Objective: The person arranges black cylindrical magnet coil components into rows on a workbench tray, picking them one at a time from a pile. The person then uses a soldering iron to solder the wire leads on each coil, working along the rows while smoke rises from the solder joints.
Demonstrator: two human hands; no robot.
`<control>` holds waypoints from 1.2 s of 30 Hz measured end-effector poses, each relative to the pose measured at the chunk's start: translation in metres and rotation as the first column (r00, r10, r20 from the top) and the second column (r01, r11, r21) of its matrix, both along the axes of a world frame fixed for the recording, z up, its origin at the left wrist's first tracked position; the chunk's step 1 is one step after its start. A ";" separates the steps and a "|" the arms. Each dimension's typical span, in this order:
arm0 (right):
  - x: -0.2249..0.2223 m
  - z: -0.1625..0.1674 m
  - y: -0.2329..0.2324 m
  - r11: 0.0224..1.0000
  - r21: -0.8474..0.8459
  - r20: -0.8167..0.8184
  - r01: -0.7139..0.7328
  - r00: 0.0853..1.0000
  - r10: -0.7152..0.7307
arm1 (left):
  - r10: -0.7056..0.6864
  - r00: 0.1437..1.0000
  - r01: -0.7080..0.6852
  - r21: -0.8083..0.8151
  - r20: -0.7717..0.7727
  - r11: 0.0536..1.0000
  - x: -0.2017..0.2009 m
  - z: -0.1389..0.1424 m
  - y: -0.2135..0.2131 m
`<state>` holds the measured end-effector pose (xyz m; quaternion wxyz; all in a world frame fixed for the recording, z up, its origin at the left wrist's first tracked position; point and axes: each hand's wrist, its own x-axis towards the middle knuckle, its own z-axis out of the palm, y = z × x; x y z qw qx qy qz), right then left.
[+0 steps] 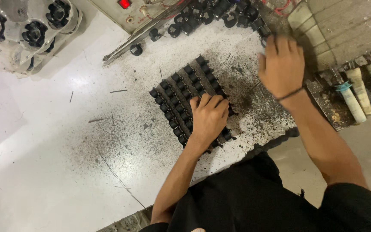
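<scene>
Head view of the desk (65, 141), white and speckled with dark grit. A block of small black parts (185, 92), packed in tight diagonal rows, is seen near the desk's front edge. The left hand (209, 118) is laid flat on the near end of the block, fingers together and pressing down; nothing is clamped in it. The right hand (282, 64) is raised beyond and to the right of the block, blurred; whether anything is held in it cannot be told.

The step in hand is judged to be the steadying and squaring of the rows. The next move would call for even pressure, so that no row is pushed out of line.

The parts appear alike: short, knobbed, matt black, each touching its neighbours. More loose black parts (211, 15) are heaped behind the block, by a panel with a red switch (124, 3). White moulds (31, 32) with black inserts are seen far left of the block; taped tool handles (357, 92) lie to its right.
</scene>
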<state>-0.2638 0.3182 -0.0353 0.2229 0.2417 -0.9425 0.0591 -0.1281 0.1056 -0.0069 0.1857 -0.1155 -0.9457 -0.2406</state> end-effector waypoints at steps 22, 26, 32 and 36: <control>0.144 0.010 -0.003 0.800 -0.583 0.410 -0.140 0.800 0.438 | -0.019 0.996 0.018 0.017 0.082 1.000 0.022 0.004 0.011; 0.137 0.011 -0.006 0.821 -0.523 0.347 -0.229 0.822 0.451 | -0.020 0.997 0.021 -0.006 0.077 1.000 0.023 0.005 0.014; 0.049 0.022 -0.002 0.837 -0.442 0.266 -0.323 0.844 0.467 | 0.003 0.998 0.000 -0.042 0.069 0.999 0.023 0.004 0.018; -0.029 0.017 -0.014 0.993 0.029 -0.149 -0.113 0.982 0.116 | -0.011 0.998 0.012 -0.026 0.058 1.000 0.022 0.007 0.015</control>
